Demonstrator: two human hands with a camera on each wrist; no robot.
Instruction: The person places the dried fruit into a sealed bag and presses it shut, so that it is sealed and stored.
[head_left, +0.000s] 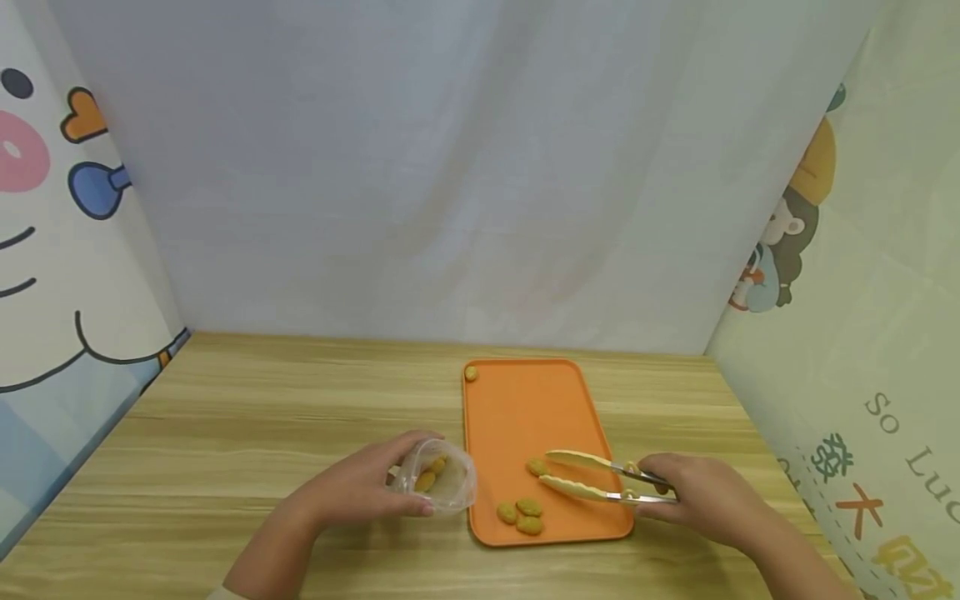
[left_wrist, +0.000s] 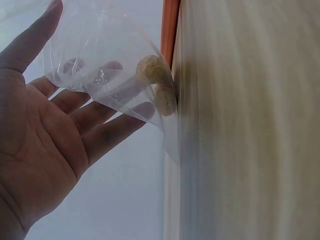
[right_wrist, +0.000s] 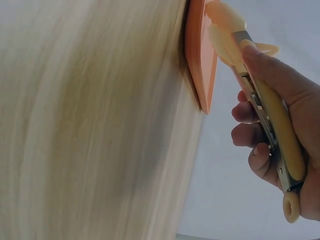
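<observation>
My left hand (head_left: 367, 486) holds a clear plastic bag (head_left: 459, 492) with its mouth spread, thumb on one side and fingers on the other. Two brown oval nugget-like pieces (head_left: 426, 481) lie inside it; the left wrist view shows wrinkled pieces (left_wrist: 150, 69) low in the bag. In my right hand (head_left: 701, 500) are tongs (right_wrist: 280, 127) with cream tips, gripped by the handles. The tong arms stand apart over the orange tray (head_left: 525, 417), their tips beside a single brown piece (head_left: 537, 467). Whether they touch it I cannot tell.
Three more pieces (head_left: 528, 507) are grouped near the tray's front left corner. Another piece (head_left: 471, 373) sits in its back left corner. Around the tray spreads the wooden table (head_left: 300, 400), with a pale curtain (head_left: 450, 183) behind and printed cloths at both sides.
</observation>
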